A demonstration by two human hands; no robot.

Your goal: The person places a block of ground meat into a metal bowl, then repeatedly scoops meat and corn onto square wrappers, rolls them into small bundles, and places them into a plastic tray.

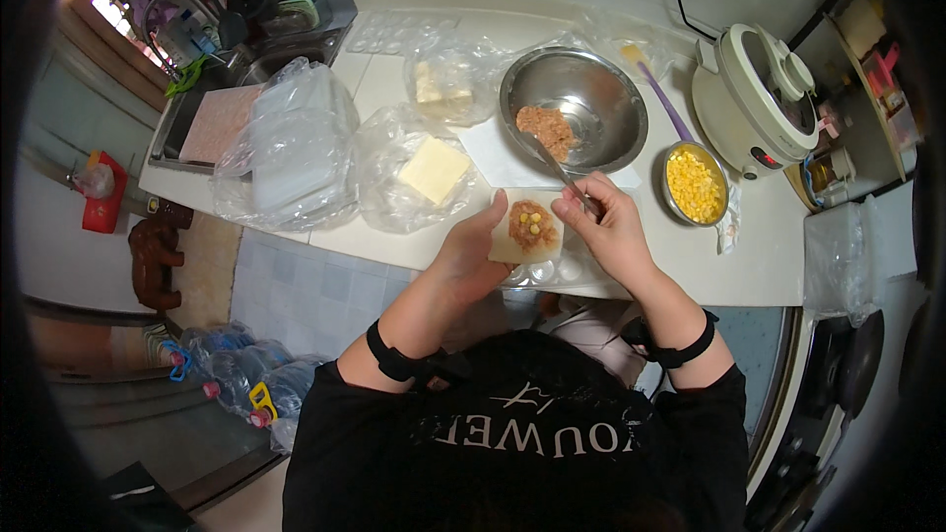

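On my left hand (473, 244) lies a square, pale dough wrapper (501, 244), its thumb along the left edge. Minced meat filling (519, 227) with several yellow corn kernels sits in the wrapper's middle. My right hand (613, 232) is closed around a slim metal utensil (555, 164), which slants up and left over the near rim of the steel bowl (623, 103); its exact kind is unclear. Right-hand fingertips come close to the wrapper's upper right corner. More pinkish minced meat (545, 130) lies inside the bowl. A stack of square wrappers (435, 170) rests on a plastic bag, left of my hands.
Right of the bowl stands a small pan of corn (696, 185) with a purple handle, then a white electric cooker (757, 103). Leftward are a bagged block (443, 99), plastic-wrapped trays (296, 153) and the sink (258, 67). A clear moulded tray (537, 274) lies at the counter's front edge.
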